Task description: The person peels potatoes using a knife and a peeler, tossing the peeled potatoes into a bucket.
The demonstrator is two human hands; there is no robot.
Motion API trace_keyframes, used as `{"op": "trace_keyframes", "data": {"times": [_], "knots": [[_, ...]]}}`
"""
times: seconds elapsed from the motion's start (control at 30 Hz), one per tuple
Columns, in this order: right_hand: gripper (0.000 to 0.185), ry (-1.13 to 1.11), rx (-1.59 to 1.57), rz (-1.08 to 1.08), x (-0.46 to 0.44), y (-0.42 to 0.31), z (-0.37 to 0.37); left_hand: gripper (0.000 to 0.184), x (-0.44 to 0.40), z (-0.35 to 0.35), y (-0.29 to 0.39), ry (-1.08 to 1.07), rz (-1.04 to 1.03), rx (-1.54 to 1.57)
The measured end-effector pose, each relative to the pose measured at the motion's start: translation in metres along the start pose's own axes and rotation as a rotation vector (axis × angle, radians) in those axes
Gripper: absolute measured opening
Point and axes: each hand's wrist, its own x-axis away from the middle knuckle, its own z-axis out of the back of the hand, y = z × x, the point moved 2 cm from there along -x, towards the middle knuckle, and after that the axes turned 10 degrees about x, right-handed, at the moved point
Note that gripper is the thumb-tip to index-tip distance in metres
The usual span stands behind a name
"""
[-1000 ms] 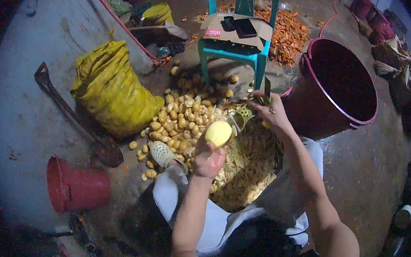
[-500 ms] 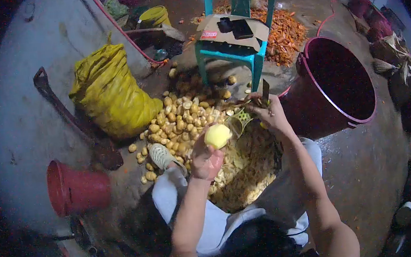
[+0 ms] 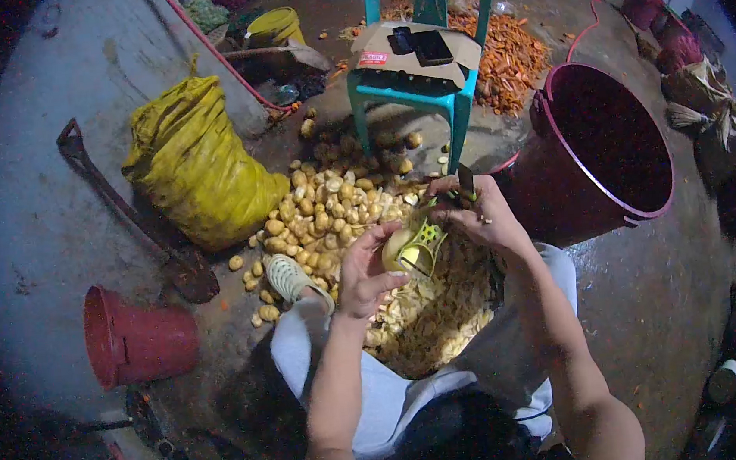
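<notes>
My left hand (image 3: 365, 280) is closed around a pale peeled potato (image 3: 394, 249) above the floor between my legs. My right hand (image 3: 489, 213) grips a yellow-green peeler (image 3: 432, 235), whose head lies against the potato's right side. A dark knife blade (image 3: 466, 181) also sticks up from the right hand. Beneath both hands spreads a heap of pale peelings (image 3: 432, 329). Beyond my left hand lies a pile of potatoes (image 3: 324, 216), some with brown skin and some lighter.
A yellow sack (image 3: 199, 165), a shovel (image 3: 120, 210) and a red bucket (image 3: 143, 338) stand at left. Ahead is a teal chair (image 3: 409, 93) bearing cardboard and dark devices. Orange peelings (image 3: 506, 68) lie behind it. A big maroon tub (image 3: 546, 190) tilts at right.
The peeler has come leftward and down onto the potato, with my right hand shifting slightly. My left hand has turned, and its fingers now reach over the potato's top.
</notes>
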Motion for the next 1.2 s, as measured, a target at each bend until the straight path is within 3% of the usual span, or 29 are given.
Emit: {"op": "trace_keyframes", "data": {"times": [0.07, 0.13, 0.17, 0.2, 0.27, 0.3, 0.33, 0.4, 0.47, 0.53, 0.6, 0.63, 0.67, 0.77, 0.83, 0.93, 0.97, 1.07, 1.13, 1.17, 1.2], "knots": [[0.029, -0.067, -0.119, -0.053, 0.002, 0.001, 0.002, 0.073, 0.002, 0.003, 0.001, -0.033, 0.008, -0.04], [0.029, 0.037, 0.024, -0.095, -0.003, 0.015, 0.004, 0.072, 0.004, 0.005, -0.004, -0.068, 0.017, -0.079], [0.028, 0.019, -0.041, -0.29, -0.003, 0.029, 0.005, 0.077, 0.003, 0.008, -0.008, -0.122, 0.046, 0.105], [0.028, 0.024, -0.041, -0.287, -0.004, 0.022, 0.007, 0.082, 0.002, 0.005, -0.007, -0.179, 0.074, 0.287], [0.025, 0.01, -0.157, -0.266, -0.004, 0.006, 0.009, 0.081, 0.002, -0.002, -0.007, -0.107, 0.056, 0.371], [0.024, 0.027, 0.0, -0.015, -0.006, -0.002, 0.005, 0.081, 0.0, -0.001, -0.007, -0.051, 0.014, 0.273], [0.025, 0.02, -0.032, 0.035, 0.0, -0.009, 0.002, 0.082, 0.0, 0.0, -0.008, 0.007, -0.026, 0.174], [0.028, 0.029, -0.368, -0.362, 0.007, -0.01, 0.002, 0.083, 0.002, 0.002, -0.01, 0.016, -0.038, 0.063], [0.032, 0.077, -0.122, -0.206, -0.001, 0.048, 0.003, 0.075, 0.001, 0.005, -0.013, -0.043, -0.029, 0.298], [0.02, -0.015, -0.048, -0.476, -0.004, 0.038, 0.004, 0.075, 0.003, 0.005, -0.012, -0.075, 0.009, 0.382], [0.022, 0.079, -0.02, -0.008, -0.002, 0.006, -0.004, 0.083, 0.002, 0.009, -0.015, -0.032, -0.027, 0.308], [0.021, 0.08, -0.024, 0.079, 0.0, -0.013, -0.002, 0.086, 0.003, 0.0, -0.011, 0.013, -0.076, 0.185], [0.021, 0.08, -0.029, 0.072, 0.002, -0.009, -0.003, 0.086, 0.004, 0.002, -0.011, 0.019, -0.07, 0.183], [0.026, 0.103, -0.131, -0.348, -0.002, 0.03, 0.002, 0.087, 0.003, 0.009, -0.016, -0.075, -0.089, 0.317], [0.026, 0.126, -0.275, -0.297, -0.003, 0.019, -0.004, 0.086, 0.002, -0.004, -0.007, -0.08, -0.089, 0.306], [0.024, 0.058, -0.132, 0.064, 0.001, -0.008, -0.004, 0.085, 0.002, -0.008, -0.005, -0.048, -0.083, 0.205], [0.024, 0.119, -0.252, -0.129, 0.002, 0.001, -0.008, 0.084, 0.004, -0.003, -0.007, -0.05, -0.104, 0.203], [0.023, 0.112, -0.129, -0.308, 0.001, 0.043, -0.004, 0.083, 0.006, 0.006, -0.01, -0.078, -0.146, 0.243], [0.023, 0.119, -0.02, -0.249, -0.006, 0.02, -0.003, 0.083, 0.006, -0.001, -0.009, 0.002, -0.156, 0.357], [0.024, 0.085, -0.011, -0.072, -0.006, 0.011, -0.005, 0.083, 0.006, -0.006, -0.001, -0.036, -0.06, 0.32], [0.025, 0.066, -0.127, -0.027, -0.002, 0.006, -0.01, 0.083, 0.004, -0.004, -0.003, -0.034, -0.061, 0.321]]}}
